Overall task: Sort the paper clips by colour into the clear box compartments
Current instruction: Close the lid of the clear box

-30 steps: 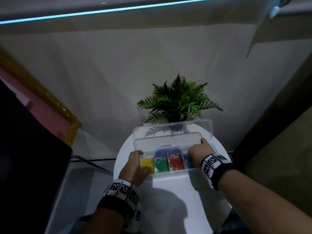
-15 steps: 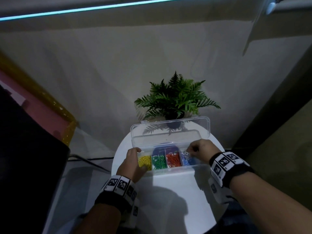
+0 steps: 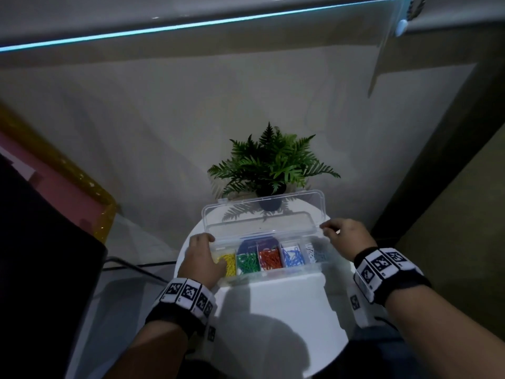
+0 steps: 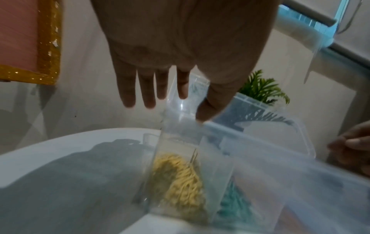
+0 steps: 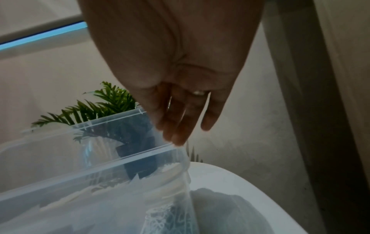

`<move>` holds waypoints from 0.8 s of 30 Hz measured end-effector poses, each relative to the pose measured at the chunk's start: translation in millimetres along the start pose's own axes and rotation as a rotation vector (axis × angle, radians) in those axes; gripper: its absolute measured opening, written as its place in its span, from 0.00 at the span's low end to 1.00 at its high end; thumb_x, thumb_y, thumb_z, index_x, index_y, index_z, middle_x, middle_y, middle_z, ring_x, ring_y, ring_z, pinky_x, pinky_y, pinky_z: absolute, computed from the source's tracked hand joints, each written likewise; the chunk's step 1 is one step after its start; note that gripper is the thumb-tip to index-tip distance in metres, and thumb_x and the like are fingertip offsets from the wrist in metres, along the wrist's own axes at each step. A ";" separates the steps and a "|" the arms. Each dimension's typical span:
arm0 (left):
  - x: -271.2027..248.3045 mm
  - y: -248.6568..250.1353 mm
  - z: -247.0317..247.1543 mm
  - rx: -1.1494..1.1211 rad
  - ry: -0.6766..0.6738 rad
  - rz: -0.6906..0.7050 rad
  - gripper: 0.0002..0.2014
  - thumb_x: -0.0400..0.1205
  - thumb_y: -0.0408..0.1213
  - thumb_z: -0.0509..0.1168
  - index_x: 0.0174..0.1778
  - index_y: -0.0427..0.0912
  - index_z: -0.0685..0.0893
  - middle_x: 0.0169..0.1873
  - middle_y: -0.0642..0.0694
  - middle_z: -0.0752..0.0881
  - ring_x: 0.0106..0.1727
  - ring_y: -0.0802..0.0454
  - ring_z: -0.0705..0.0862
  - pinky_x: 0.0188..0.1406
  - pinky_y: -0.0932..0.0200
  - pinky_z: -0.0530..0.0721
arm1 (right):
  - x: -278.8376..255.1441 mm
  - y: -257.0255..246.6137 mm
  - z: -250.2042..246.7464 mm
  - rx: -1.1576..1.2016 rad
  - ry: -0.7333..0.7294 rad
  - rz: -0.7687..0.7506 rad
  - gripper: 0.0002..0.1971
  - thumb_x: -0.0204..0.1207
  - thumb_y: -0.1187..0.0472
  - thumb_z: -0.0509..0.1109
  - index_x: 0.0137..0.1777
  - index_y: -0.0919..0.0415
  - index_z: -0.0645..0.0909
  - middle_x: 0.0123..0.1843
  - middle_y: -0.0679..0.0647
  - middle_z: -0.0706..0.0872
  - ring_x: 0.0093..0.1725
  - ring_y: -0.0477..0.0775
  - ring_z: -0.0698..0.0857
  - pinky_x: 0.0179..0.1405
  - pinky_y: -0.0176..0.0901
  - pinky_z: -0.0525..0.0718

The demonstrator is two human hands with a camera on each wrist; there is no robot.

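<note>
A clear box (image 3: 273, 279) stands on a round white table (image 3: 273, 324), its lid (image 3: 262, 214) raised and leaning back. Its compartments hold yellow clips (image 3: 228, 265), green clips (image 3: 247, 263), red clips (image 3: 270, 261), blue clips (image 3: 292, 257) and pale clips (image 3: 318, 254). My left hand (image 3: 202, 250) lies at the box's left end with fingers straight, and its thumb (image 4: 208, 110) touches the lid's edge. My right hand (image 3: 338, 231) is at the right end, where straight fingertips (image 5: 176, 139) touch the lid's edge (image 5: 120, 158). Neither hand holds a clip.
A potted fern (image 3: 273, 165) stands right behind the lid at the table's back edge. A wall rises close behind it. A dark object (image 3: 41, 269) fills the left side, with a pink, gold-edged panel (image 3: 68, 187) beyond it. The table's front half is bare.
My right hand has come out of the blue compartment and moved to the lid's right end. My left hand's fingers have shifted up to the lid's left corner.
</note>
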State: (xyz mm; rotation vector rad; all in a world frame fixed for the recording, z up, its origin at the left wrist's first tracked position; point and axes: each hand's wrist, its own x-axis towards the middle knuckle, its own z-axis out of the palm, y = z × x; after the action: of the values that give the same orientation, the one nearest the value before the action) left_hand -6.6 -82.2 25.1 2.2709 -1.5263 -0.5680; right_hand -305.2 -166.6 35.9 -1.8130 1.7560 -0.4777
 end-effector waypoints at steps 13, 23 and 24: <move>42.2 40.5 -49.6 0.112 0.045 0.117 0.28 0.80 0.34 0.61 0.78 0.47 0.65 0.76 0.45 0.69 0.75 0.44 0.69 0.71 0.51 0.71 | 25.1 -30.9 -4.7 0.108 0.054 -0.114 0.33 0.71 0.65 0.75 0.75 0.59 0.66 0.63 0.59 0.75 0.52 0.56 0.79 0.52 0.41 0.75; 41.1 31.0 -38.0 0.156 0.143 0.215 0.11 0.80 0.25 0.60 0.56 0.40 0.79 0.57 0.41 0.74 0.51 0.41 0.79 0.42 0.61 0.68 | 11.8 -35.3 7.2 -0.019 0.136 -0.151 0.19 0.72 0.60 0.73 0.62 0.53 0.76 0.61 0.56 0.73 0.60 0.62 0.77 0.57 0.50 0.79; 38.9 30.7 -39.8 0.176 0.137 0.241 0.11 0.79 0.24 0.60 0.54 0.39 0.79 0.56 0.41 0.74 0.51 0.40 0.78 0.41 0.60 0.68 | 9.8 -36.4 4.7 -0.068 0.176 -0.177 0.19 0.73 0.59 0.72 0.63 0.53 0.76 0.61 0.56 0.74 0.62 0.61 0.76 0.58 0.49 0.77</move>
State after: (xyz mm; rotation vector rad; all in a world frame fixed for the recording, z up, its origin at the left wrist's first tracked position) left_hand 2.5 -127.1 69.2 2.1523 -1.8066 -0.2142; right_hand -273.0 -176.3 53.4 -2.0394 1.7523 -0.6735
